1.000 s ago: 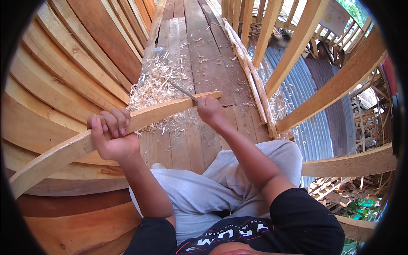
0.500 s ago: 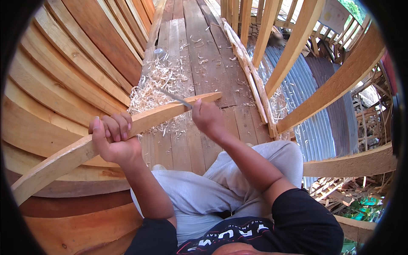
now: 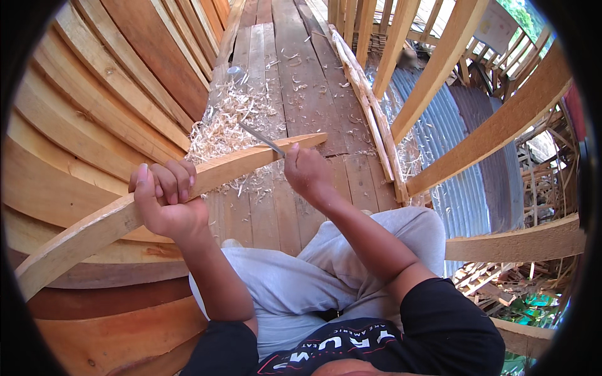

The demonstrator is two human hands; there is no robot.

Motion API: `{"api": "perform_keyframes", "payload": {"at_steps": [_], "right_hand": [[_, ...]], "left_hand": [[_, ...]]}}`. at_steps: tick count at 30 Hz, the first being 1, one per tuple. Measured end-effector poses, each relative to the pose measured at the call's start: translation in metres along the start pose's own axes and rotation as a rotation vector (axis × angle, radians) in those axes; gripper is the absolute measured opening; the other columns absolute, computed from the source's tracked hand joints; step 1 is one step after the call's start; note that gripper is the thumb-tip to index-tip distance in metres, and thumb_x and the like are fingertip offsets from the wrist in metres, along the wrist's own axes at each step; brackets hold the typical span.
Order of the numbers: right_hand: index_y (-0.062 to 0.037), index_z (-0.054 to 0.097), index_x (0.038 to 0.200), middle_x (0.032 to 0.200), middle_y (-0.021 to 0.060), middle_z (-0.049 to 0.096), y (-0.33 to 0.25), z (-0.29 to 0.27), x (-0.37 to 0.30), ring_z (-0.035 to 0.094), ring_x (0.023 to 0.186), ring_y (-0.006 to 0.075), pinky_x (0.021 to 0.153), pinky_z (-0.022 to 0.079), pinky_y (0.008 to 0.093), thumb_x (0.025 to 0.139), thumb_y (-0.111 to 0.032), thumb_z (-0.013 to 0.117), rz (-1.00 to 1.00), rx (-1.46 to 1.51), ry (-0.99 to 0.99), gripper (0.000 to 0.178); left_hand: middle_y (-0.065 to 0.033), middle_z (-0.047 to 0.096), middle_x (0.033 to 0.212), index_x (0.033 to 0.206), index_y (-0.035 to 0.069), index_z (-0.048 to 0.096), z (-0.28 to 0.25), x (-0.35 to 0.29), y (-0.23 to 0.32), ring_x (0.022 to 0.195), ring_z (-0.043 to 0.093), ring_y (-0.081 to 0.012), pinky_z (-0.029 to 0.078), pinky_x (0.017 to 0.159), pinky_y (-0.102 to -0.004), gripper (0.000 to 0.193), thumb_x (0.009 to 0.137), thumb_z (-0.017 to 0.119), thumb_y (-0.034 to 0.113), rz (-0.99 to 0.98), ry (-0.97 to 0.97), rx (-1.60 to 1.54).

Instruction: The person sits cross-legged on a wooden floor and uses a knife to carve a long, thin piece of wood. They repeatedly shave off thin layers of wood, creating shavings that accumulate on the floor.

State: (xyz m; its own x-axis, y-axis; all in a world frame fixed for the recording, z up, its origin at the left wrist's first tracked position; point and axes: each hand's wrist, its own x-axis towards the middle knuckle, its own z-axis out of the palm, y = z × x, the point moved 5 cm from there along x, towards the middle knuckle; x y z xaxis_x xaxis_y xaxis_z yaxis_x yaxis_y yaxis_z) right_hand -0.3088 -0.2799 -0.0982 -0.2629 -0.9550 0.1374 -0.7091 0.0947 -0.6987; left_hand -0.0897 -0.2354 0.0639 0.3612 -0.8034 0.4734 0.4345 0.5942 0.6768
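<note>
A long, pale wooden strip (image 3: 235,168) slants across in front of me, its tapered end at the far right and its thick end at the lower left. My left hand (image 3: 170,199) is closed around its middle, fingers over the top edge. In my right fist (image 3: 308,174) is a knife, its handle hidden by the fingers. The narrow grey knife blade (image 3: 261,137) points to the far left, crossing the strip near the tapered end. Whether its edge touches the wood I cannot tell.
Curled wood shavings (image 3: 232,119) heap on the plank floor (image 3: 313,94) beyond the strip. A small clear cup (image 3: 234,72) stands among them. Boards (image 3: 81,131) lean on the left. Upright wooden slats (image 3: 439,69) line the right, with corrugated metal sheeting (image 3: 454,169) below.
The knife blade has tilted slightly, its tip shifting farther from me. Both hands keep nearly the same places, and the strip has barely moved.
</note>
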Motion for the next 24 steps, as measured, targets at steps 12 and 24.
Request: {"api": "perform_keyframes", "payload": {"at_steps": [12,24], "right_hand": [[0.0068,0.064,0.074,0.080,0.0320,0.063,0.089,-0.014,0.039,0.061,0.079,0.0505,0.079,0.047,0.0562,0.097,-0.030,0.031,0.231,-0.096,-0.041,0.055],[0.0037,0.068,0.083,0.089,0.0273,0.066,0.024,0.006,0.007,0.063,0.086,0.0464,0.083,0.049,0.0519,0.096,-0.033,0.031,0.197,-0.025,-0.127,0.054]], "left_hand": [[0.0019,0.021,0.048,0.063,0.016,0.026,0.023,-0.007,0.000,0.042,0.023,-0.0103,0.030,0.049,-0.0291,0.033,0.090,0.045,0.016,0.006,-0.123,-0.015],[0.0027,0.021,0.049,0.064,0.017,0.026,0.005,-0.001,0.003,0.044,0.022,-0.0097,0.030,0.052,-0.0275,0.034,0.090,0.049,0.020,0.026,-0.018,-0.011]]}}
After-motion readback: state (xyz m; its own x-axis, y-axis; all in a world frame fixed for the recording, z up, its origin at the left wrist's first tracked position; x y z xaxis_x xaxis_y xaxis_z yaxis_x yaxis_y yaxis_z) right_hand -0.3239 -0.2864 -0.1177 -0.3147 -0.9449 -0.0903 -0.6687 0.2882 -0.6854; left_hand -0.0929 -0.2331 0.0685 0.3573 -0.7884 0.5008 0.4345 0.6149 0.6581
